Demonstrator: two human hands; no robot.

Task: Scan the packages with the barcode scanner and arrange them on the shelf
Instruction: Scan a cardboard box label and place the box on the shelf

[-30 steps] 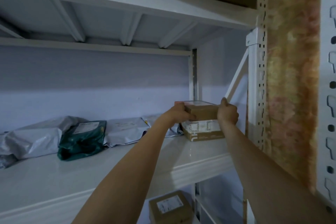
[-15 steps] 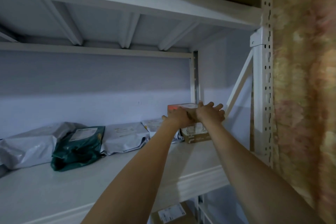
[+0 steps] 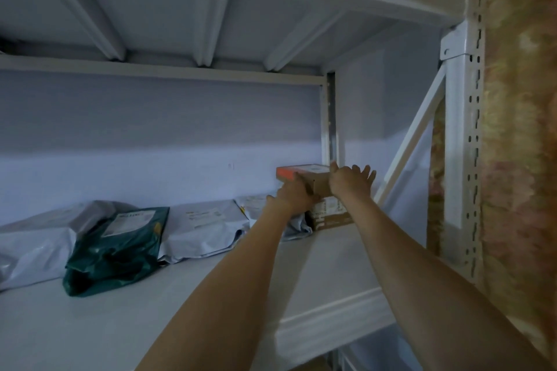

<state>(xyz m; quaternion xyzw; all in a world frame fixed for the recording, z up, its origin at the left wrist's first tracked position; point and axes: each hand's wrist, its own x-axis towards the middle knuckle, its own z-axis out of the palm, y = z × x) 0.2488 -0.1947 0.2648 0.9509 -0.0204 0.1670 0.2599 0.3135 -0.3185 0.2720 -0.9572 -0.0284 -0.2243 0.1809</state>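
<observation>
At the back right corner of the shelf [image 3: 150, 319], toward two o'clock in the view, a small cardboard box with an orange end [image 3: 304, 176] is seen stacked on a lower printed box [image 3: 331, 215], so the placing of this package looks nearly finished. The left hand [image 3: 297, 197] is laid against the near left side of the upper box, its fingers appearing to wrap the edge, though the grip is partly hidden. The right hand [image 3: 349, 182] is spread with straight fingers against the right end of the same box, pressing rather than gripping. Along the rear of the shelf, toward nine o'clock from the boxes, a row of soft mailers is already laid out: a grey one [image 3: 271, 205] just beside the boxes, a white one [image 3: 205, 229], a dark green one [image 3: 114, 247], and another grey one [image 3: 36, 247] at the far left. These are judged to be shelved already. No scanner is visible, so whether scanning is done cannot be told, and any packages yet to be shelved lie out of view.
</observation>
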